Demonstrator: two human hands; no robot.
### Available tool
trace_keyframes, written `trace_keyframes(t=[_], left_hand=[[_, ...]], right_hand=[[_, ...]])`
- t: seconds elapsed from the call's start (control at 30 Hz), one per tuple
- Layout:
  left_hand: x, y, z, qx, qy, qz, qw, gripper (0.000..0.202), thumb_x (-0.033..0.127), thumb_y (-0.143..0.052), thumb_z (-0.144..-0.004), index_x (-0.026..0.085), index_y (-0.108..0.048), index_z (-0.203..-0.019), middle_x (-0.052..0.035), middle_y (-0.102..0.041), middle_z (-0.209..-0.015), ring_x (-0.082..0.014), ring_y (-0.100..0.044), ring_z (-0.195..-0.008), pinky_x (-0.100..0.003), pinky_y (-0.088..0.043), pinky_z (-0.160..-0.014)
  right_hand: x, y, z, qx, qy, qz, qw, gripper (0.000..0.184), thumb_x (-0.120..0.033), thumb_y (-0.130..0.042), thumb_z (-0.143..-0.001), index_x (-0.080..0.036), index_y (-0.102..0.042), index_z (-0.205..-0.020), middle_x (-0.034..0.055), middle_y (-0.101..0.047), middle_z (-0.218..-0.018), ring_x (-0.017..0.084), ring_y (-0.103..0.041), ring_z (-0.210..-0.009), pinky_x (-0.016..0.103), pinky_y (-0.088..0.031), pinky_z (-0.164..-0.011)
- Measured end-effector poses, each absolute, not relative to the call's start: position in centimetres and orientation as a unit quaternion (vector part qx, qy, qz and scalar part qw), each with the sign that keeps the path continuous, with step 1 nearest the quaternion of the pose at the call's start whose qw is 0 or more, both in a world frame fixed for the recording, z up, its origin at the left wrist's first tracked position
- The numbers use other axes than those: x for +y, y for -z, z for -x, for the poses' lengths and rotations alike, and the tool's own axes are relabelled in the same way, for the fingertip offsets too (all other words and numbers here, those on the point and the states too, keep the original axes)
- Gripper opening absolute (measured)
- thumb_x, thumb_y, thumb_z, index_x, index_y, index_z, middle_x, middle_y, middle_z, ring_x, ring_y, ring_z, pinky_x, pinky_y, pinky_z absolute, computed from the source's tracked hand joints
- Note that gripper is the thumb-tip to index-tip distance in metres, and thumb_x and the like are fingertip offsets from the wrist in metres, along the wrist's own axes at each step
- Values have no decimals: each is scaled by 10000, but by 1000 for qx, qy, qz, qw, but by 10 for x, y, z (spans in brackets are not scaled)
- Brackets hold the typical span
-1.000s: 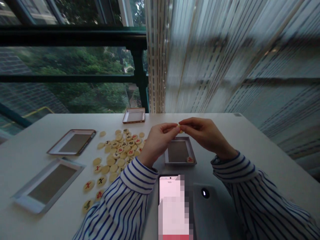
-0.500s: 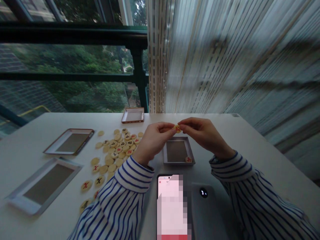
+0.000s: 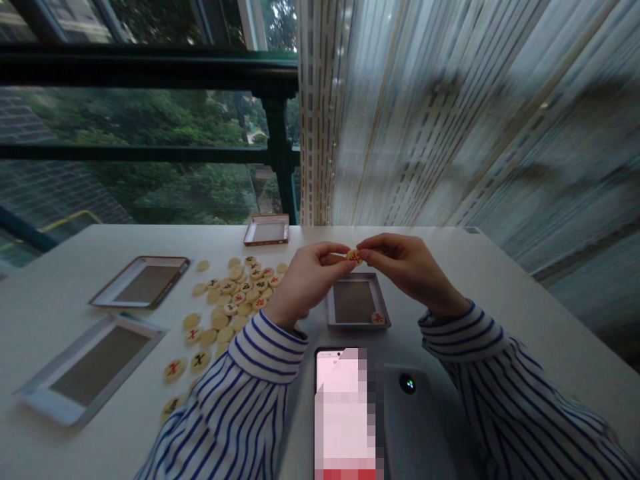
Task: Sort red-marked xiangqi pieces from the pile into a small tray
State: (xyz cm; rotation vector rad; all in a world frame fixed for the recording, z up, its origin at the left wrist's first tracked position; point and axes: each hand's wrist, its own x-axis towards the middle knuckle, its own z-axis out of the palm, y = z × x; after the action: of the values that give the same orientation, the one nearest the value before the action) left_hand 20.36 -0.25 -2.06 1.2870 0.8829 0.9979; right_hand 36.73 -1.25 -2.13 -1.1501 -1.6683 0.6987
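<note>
Between the fingertips of both hands is a round xiangqi piece (image 3: 355,257) with a red character facing me. My left hand (image 3: 309,275) pinches its left edge, and my right hand (image 3: 403,268) pinches its right edge. Both are raised just above the far rim of a small grey box tray (image 3: 331,323). One piece with a red character (image 3: 377,319) lies in that tray's near right corner. To the left of my left hand spreads a loose heap of pale round pieces (image 3: 220,319), some with red or black characters, others blank side up. My left forearm hides part of the heap.
Two shallow box parts (image 3: 143,259) (image 3: 107,321) lie at the left, and a smaller one (image 3: 267,243) sits at the far edge. A phone (image 3: 345,407) and a grey device with a round display (image 3: 407,383) lie near me. Beyond the table are a railing (image 3: 150,155) and a string curtain (image 3: 400,120).
Both hands keep hold of the same piece in nearly the same place. The piece seems slightly turned between the fingers. The view has shifted very slightly.
</note>
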Motion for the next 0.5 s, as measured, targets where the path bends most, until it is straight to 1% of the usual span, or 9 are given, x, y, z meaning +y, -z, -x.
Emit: trace_keyframes(t=[0.3, 0.4, 0.5], left_hand=[[1, 21, -199, 404, -444, -564, 567, 249, 181, -719, -658, 118, -635, -884, -68, -686, -720, -124, -610, -636, -245, -439, -622], [0, 19, -199, 412, -444, -564, 561, 224, 174, -711, -664, 127, -640, -872, -54, -680, -695, -121, -602, -622, -245, -439, -618], [0, 18, -198, 414, -443, -571, 553, 157, 161, -708, -663, 131, -665, -812, -50, -680, -700, -116, -595, -620, -242, -445, -623]], right_hand=[[-13, 23, -370, -688, -304, 459, 472, 204, -334, -650, -736, -158, -656, -839, 50, -690, -802, 152, -637, -730, 296, -520, -680], [-13, 23, -370, -689, -314, 455, 469, 216, -345, -652, -734, -159, -652, -844, 53, -689, -808, 156, -637, -738, 296, -521, -681], [-13, 24, -370, -690, -321, 458, 459, 230, -351, -653, -733, -157, -649, -855, 55, -687, -811, 158, -635, -734, 293, -521, -666]])
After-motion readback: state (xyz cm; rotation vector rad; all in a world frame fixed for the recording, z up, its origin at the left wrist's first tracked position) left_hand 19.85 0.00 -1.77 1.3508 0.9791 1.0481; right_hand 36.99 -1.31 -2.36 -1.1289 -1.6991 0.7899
